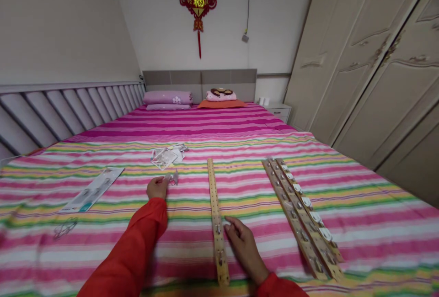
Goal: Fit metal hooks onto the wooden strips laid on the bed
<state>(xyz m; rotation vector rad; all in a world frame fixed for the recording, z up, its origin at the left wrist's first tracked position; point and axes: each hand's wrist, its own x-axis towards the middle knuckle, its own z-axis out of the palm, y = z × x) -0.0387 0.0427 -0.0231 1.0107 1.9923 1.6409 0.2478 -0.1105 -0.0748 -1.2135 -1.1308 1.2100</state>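
My left hand (157, 188) pinches a small clear piece (173, 177) mid-bed on the striped cotton bedspread (360, 224); my open right hand (244, 247) rests just beside a long pale perforated wooden strip (215, 201), near the foot edge. A steady fingertip pinch suits that tiny piece.

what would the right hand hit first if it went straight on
Most likely the narrow wooden strip, close by a metal hook. The fingertips of the right hand sit right at its edge, though depth makes it hard to tell if they already touch.
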